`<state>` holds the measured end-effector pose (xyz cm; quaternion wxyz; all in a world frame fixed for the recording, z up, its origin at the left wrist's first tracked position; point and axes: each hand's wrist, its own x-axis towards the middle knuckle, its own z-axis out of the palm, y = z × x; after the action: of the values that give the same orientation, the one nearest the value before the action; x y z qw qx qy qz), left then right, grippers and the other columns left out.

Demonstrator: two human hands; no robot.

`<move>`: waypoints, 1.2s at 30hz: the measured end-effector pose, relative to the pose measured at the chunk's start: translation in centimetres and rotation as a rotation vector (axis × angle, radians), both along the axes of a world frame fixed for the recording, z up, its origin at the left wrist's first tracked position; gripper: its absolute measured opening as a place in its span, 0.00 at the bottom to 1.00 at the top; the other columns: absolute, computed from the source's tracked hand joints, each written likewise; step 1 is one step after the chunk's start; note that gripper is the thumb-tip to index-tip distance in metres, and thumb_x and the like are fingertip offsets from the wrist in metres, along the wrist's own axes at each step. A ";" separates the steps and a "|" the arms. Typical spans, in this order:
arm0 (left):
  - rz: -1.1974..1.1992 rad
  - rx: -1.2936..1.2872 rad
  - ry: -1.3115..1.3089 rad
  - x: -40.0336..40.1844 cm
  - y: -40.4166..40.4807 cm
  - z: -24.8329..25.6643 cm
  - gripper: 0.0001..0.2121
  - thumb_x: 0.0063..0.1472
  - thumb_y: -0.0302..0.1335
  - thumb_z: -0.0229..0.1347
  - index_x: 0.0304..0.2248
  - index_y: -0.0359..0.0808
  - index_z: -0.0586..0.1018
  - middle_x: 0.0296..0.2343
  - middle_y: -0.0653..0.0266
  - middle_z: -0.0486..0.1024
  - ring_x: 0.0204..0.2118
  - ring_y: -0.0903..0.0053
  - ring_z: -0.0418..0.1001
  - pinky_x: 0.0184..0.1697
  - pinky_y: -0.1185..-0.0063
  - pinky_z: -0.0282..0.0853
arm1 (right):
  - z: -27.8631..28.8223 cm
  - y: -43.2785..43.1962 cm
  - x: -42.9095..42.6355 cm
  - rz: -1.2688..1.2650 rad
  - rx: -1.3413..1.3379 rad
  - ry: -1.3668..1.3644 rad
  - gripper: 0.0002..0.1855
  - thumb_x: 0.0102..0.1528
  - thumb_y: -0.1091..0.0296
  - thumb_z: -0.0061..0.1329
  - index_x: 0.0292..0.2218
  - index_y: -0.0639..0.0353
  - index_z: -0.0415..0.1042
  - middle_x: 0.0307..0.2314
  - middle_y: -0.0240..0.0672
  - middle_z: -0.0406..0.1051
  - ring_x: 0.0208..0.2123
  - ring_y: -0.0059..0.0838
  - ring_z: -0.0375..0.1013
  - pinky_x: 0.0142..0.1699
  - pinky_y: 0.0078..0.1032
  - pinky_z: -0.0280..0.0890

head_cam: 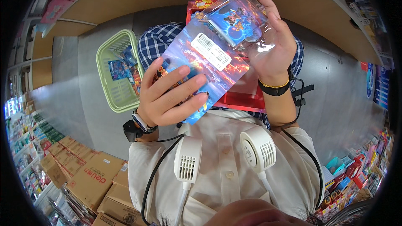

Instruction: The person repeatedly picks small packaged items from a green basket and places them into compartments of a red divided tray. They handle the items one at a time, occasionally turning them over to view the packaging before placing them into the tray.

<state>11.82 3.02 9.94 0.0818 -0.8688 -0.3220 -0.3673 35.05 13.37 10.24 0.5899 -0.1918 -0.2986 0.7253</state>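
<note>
A colourful printed cardboard sheet [216, 81] is tilted above the lap, with a white barcode label [211, 51] on it. My left hand [172, 97] holds its lower left part, fingers spread across the printed face. At the sheet's upper end is a clear plastic shell [265, 45] around a blue illustrated pack [237, 18]. My right hand [276, 44] grips this shell from the right, fingertips at its top corner. Whether shell and sheet are joined cannot be made out. Underneath, a red box [248, 102] rests on the lap, partly hidden.
To the left stands a pale green plastic basket [102, 56] with several printed packets [118, 70] inside. Cardboard cartons [94, 175] are stacked at lower left. Shelf panels [314, 9] border the aisle ahead. Packaged goods [355, 169] lie at lower right. Black cables [157, 169] run along both arms.
</note>
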 end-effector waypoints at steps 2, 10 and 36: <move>-0.036 -0.008 0.014 -0.1 -0.1 0.0 0.14 0.57 0.30 0.61 0.43 0.49 0.75 0.45 0.68 0.78 0.51 0.64 0.73 0.57 0.55 0.64 | 0.1 -0.1 0.0 -0.021 0.006 -0.061 0.30 0.61 0.59 0.35 0.58 0.68 0.55 0.55 0.55 0.62 0.56 0.43 0.66 0.60 0.37 0.61; -0.079 -0.044 -0.031 -0.2 -0.4 0.8 0.13 0.55 0.32 0.63 0.41 0.51 0.77 0.45 0.75 0.78 0.48 0.72 0.75 0.55 0.62 0.65 | 0.1 0.2 0.5 0.001 0.019 -0.048 0.28 0.60 0.60 0.36 0.57 0.67 0.56 0.55 0.58 0.61 0.56 0.45 0.65 0.60 0.38 0.61; 0.000 -0.134 0.036 2.2 2.5 0.0 0.15 0.55 0.30 0.59 0.43 0.54 0.79 0.49 0.71 0.76 0.51 0.74 0.73 0.59 0.69 0.61 | -0.1 -1.6 -1.4 0.302 0.000 -0.070 0.42 0.63 0.39 0.27 0.59 0.72 0.55 0.55 0.50 0.62 0.55 0.37 0.67 0.60 0.30 0.60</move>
<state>13.99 5.48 9.93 0.0291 -0.8787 -0.3445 -0.3291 33.65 11.74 10.13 0.4632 -0.1701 -0.3444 0.7987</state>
